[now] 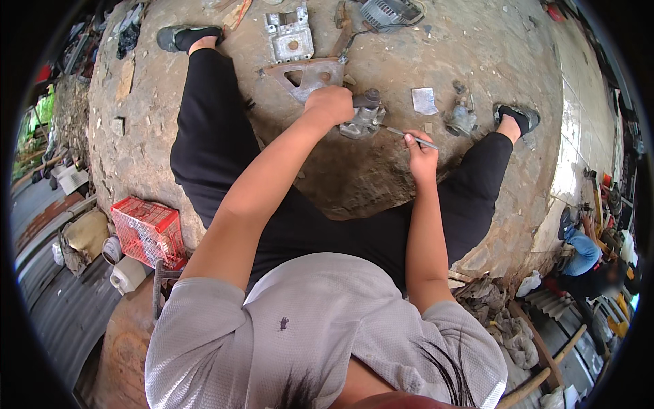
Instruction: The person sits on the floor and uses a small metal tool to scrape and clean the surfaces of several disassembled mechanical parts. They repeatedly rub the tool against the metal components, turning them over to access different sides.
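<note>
On the ground between my spread legs is a small grey metal casting with a dark stubby cylinder at its top. My left hand is closed against the casting's left side, its fingers curled round a dark piece there. I cannot tell whether the cylinder belongs to the casting or is separate. My right hand pinches a thin metal rod, which slants so that its far tip meets the casting's right side. Left of the casting, beside my left hand, lies a rusty plate with cut-out openings.
A silver metal block and a grey ribbed housing with a cable lie farther off. Right of my hands are a shiny square sheet and another metal part. A red crate stands left; a person in jeans is far right.
</note>
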The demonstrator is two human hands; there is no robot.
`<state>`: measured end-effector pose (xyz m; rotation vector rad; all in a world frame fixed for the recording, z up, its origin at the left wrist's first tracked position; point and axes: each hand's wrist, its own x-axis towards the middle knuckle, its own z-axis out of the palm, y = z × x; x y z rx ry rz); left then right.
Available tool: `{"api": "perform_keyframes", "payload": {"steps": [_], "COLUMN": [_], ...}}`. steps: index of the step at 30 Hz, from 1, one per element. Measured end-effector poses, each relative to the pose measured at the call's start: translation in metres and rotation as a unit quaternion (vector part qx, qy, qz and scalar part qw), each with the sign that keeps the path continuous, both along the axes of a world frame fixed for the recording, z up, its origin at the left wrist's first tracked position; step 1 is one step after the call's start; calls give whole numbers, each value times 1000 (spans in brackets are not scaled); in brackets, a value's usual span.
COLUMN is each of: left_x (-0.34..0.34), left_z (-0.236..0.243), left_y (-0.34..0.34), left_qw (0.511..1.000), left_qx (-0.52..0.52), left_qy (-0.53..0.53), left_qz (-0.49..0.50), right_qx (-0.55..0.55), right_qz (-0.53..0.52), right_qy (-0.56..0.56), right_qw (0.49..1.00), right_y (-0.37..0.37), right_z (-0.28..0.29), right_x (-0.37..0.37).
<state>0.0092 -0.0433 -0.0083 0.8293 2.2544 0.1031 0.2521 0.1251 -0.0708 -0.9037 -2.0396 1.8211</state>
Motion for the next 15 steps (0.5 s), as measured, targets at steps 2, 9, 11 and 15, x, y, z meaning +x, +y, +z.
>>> {"api": "perform_keyframes", "payload": {"steps": [2,9,11,15], "left_x": [-1,0,-1,-3], "left_z": [0,1,-2,-3], "left_y": [1,2,1,2], "left_qw": [1000,1000,1000,1000], "left_qx": [-5,-10,-8,-9], "left_qy": [-3,-6,0,-1], "left_qz": [-1,9,-2,-2], "right_qx": [-7,-23,13,-26], "right_qz": [29,-36,8,-37], "right_qy": [-4,-8,3,-20], "right_qw": [1000,999,1000,999], "right_y": [-5,3,0,6], "right_z": [4,-5,-4,-10], "right_x": [1,-1,3,3]}}
